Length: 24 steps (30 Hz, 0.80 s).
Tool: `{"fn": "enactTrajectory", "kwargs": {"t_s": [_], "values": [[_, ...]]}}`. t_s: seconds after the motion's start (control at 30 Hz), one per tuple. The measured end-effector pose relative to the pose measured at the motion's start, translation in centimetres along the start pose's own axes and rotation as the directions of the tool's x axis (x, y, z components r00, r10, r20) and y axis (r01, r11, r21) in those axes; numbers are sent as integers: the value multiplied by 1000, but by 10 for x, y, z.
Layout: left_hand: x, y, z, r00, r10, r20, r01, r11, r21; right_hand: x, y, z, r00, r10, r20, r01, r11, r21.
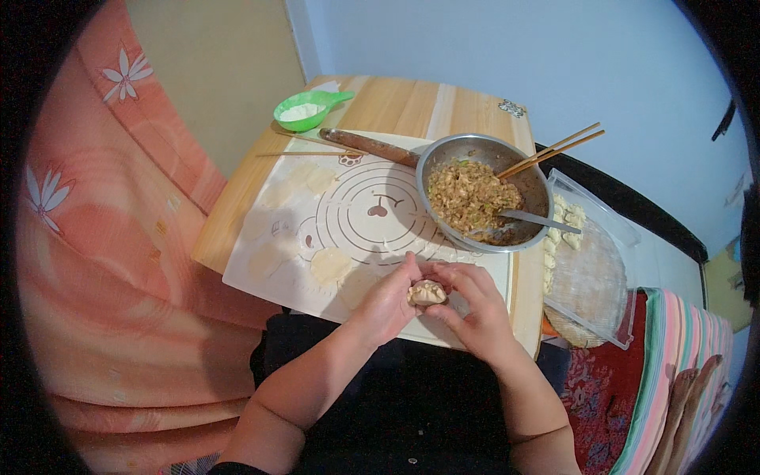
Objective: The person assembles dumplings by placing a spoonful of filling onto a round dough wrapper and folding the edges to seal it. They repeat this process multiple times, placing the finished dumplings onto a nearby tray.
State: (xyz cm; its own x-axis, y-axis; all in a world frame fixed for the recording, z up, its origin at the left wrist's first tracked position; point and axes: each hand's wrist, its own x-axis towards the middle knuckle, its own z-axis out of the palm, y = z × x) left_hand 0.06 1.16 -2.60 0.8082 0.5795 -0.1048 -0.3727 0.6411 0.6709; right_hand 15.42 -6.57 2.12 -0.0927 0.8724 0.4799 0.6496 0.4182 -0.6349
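Note:
Between my two hands, over the near edge of a white dough mat [253, 273], is a folded dumpling [427, 294]. My left hand [389, 297] cups it from the left, fingers curled behind it. From the right, my right hand [475, 305] closes round it, with the thumb at its near side. Dough wrappers [331, 266] lie flat on the mat to the left. Just beyond my hands stands a metal bowl [451, 231] of minced filling [467, 194], with chopsticks [554, 150] and a metal-handled utensil [546, 222] resting in it.
A rolling pin [368, 146] lies behind the mat's circles, touching or near the bowl. Loose chopsticks [305, 153] and a green scoop [299, 116] of white flour are at the far left. Right of the table, a clear tray [590, 281] holds several shaped dumplings [564, 218].

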Motion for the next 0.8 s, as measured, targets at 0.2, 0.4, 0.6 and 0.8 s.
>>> {"fn": "enactTrajectory", "kwargs": {"t_s": [0.2, 0.4, 0.6, 0.8], "values": [[-1, 1, 17, 996, -44, -79, 45, 999, 9, -2, 0, 5, 994, 26, 109, -10, 990, -143], [-3, 2, 11, 985, -172, 7, 172, 985, 14, -9, 18, -3, 970, 71, 234, -66, 997, -26], [-18, 19, 33, 973, -222, 60, 218, 974, 62, -11, 54, -24, 797, 402, 451, -597, 639, 485], [-11, 22, 36, 975, -192, 111, 166, 964, 207, -24, 68, -67, 683, 558, 472, -668, 215, 713]]}}
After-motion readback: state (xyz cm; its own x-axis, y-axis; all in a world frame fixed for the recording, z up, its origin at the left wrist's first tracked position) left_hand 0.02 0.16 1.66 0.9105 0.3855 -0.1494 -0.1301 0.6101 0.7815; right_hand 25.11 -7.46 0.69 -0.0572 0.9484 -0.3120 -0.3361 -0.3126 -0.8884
